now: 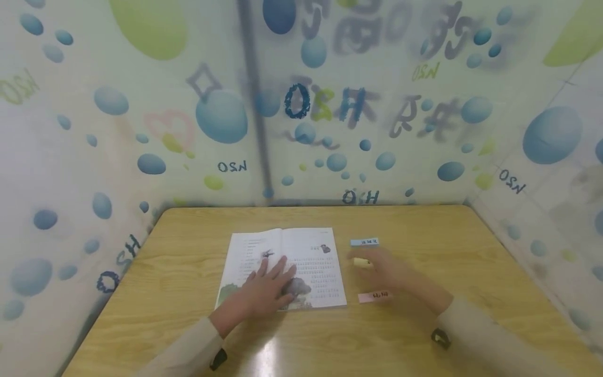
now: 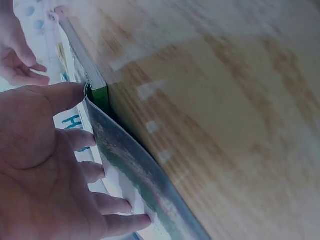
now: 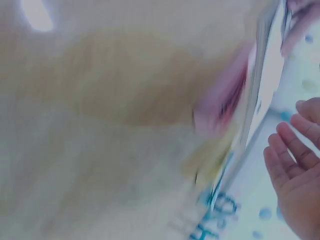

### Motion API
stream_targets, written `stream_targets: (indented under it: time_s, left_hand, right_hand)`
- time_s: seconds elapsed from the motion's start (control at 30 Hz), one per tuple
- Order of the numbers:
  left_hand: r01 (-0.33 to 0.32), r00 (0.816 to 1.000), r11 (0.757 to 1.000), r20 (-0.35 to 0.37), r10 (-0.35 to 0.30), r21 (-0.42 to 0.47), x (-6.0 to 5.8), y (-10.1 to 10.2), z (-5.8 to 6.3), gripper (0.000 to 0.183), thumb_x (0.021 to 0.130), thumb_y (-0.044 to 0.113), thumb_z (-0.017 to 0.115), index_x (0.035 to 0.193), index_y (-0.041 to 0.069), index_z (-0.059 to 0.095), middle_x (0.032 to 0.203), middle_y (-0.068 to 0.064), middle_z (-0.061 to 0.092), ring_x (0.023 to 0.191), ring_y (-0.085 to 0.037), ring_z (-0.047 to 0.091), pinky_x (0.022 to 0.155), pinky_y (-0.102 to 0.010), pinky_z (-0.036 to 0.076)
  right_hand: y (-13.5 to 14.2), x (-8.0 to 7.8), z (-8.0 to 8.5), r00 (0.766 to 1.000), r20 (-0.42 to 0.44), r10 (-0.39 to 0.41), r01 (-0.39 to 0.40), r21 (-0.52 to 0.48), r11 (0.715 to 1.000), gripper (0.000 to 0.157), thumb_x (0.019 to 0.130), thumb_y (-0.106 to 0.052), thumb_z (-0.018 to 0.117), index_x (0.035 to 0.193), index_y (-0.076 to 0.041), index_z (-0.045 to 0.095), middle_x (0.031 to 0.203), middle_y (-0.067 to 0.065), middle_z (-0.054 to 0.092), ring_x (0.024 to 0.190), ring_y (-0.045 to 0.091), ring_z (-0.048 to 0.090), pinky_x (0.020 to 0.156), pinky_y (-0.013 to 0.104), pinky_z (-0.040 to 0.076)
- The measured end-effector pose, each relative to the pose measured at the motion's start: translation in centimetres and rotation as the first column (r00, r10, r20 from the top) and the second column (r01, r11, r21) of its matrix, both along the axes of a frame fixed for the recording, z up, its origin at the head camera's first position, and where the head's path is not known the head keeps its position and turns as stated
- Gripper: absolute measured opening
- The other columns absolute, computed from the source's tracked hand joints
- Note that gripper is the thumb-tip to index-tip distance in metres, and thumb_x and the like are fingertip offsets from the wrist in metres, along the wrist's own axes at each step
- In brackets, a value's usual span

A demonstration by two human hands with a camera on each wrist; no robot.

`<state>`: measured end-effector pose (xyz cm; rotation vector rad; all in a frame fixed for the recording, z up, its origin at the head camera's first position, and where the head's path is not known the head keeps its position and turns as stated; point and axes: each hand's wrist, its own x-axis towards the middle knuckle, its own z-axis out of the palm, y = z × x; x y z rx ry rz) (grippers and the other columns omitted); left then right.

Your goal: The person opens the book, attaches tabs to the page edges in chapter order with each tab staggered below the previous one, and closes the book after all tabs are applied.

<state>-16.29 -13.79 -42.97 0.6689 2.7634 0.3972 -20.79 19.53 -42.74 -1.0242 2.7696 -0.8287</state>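
Observation:
An open book [image 1: 320,272] with printed pages and small pictures lies on the table. My left hand [image 1: 266,293] rests spread on its pages near the fold; in the left wrist view the fingers [image 2: 117,204] touch the page over the bent near edge. To the right of the book, three paper strips lie in a column: a blue strip [image 1: 365,242], a yellow strip [image 1: 363,263] and a pink strip [image 1: 375,297]. My right hand [image 1: 383,269] hovers over the yellow one, partly covering it. Its fingers look relaxed, with nothing held in the right wrist view.
The wooden table [image 1: 188,225] has walls on its far, left and right sides. Those walls [image 1: 414,157] carry blue and green drops and lettering. A dark band [image 1: 440,337] sits at each wrist.

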Motion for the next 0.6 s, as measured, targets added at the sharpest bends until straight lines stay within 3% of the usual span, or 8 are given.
stream_targets:
  time_s: [0.13, 0.3, 0.6]
  left_hand:
    - [0.003, 1.000, 1.000, 0.002, -0.003, -0.016, -0.2, -0.1, -0.3, 0.065, 0.104, 0.048, 0.051, 0.160, 0.020, 0.035, 0.167, -0.013, 0.013, 0.146, -0.054, 0.007, 0.109, -0.073, 0.020]
    - [0.021, 1.000, 1.000, 0.015, -0.021, -0.018, -0.2, -0.1, -0.1, 0.063, 0.105, 0.047, 0.051, 0.160, 0.021, 0.035, 0.167, -0.013, 0.013, 0.146, -0.055, 0.006, 0.109, -0.073, 0.020]
    - [0.054, 0.999, 0.998, 0.005, -0.053, -0.031, 0.3, -0.1, 0.7, 0.063, 0.105, 0.041, 0.054, 0.160, 0.017, 0.036, 0.166, -0.018, 0.016, 0.144, -0.058, 0.010, 0.108, -0.073, 0.025]
  right_hand:
    - [1.4, -1.4, 0.3, 0.992, -0.081, -0.094, 0.093, -0.006, 0.996, 0.031, 0.096, -0.006, 0.071, 0.126, -0.002, 0.066, 0.127, 0.013, 0.065, 0.120, 0.034, 0.059, 0.098, 0.051, 0.050]
    - [2.2, -2.3, 0.1, 0.983, -0.072, -0.169, 0.171, 0.026, 0.985, 0.032, 0.094, -0.005, 0.072, 0.124, 0.001, 0.066, 0.125, 0.018, 0.065, 0.120, 0.039, 0.059, 0.099, 0.054, 0.048]
    - [2.8, -2.9, -0.6, 0.975, -0.098, -0.200, 0.206, 0.054, 0.977, 0.035, 0.091, -0.002, 0.073, 0.124, 0.003, 0.065, 0.123, 0.018, 0.064, 0.117, 0.037, 0.060, 0.099, 0.053, 0.048]
